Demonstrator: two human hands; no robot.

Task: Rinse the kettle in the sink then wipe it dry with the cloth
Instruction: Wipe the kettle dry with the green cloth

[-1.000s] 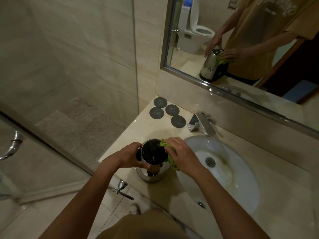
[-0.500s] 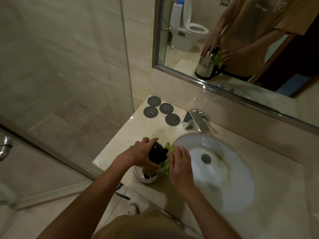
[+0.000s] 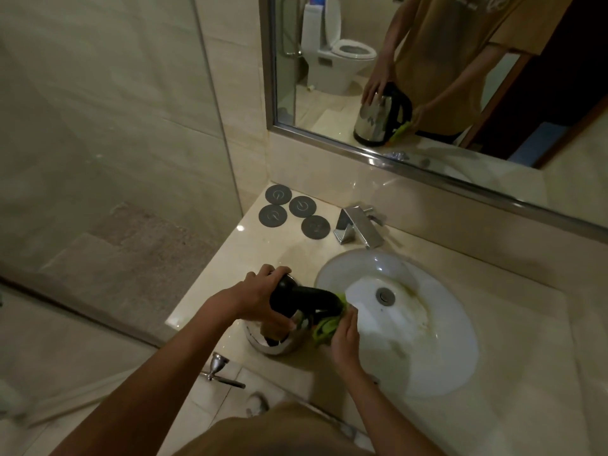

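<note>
The left hand (image 3: 263, 296) is curled over the black lid end of the stainless steel electric kettle (image 3: 283, 327), gripping its top and steadying it. The right hand (image 3: 342, 337) grips a bunched bright green cloth (image 3: 327, 325) and presses it against the kettle's black handle, on the side facing the white oval sink basin (image 3: 427, 357).

The kettle stands on the beige marble table (image 3: 250, 255), just beside the basin's left rim and not inside it. Its shiny lower body shows beneath the left hand. The mirror (image 3: 460, 93) behind the basin shows the same kettle upright, a hand over its top and the green cloth low at its handle side. The chrome tap (image 3: 357, 227) sits at the basin's back edge with no water visibly running, and four dark round coasters (image 3: 294, 212) lie to the left of the tap, well apart from the kettle.

By my reading the rinsing is over and the wiping step is in hand, with the cloth working the handle area. The next move probably calls for the left hand to turn or tip the kettle so the cloth can reach the steel wall, spout and base. A firm hold matters, since wet polished steel is likely slippery and the kettle stands near the table's front edge.
</note>
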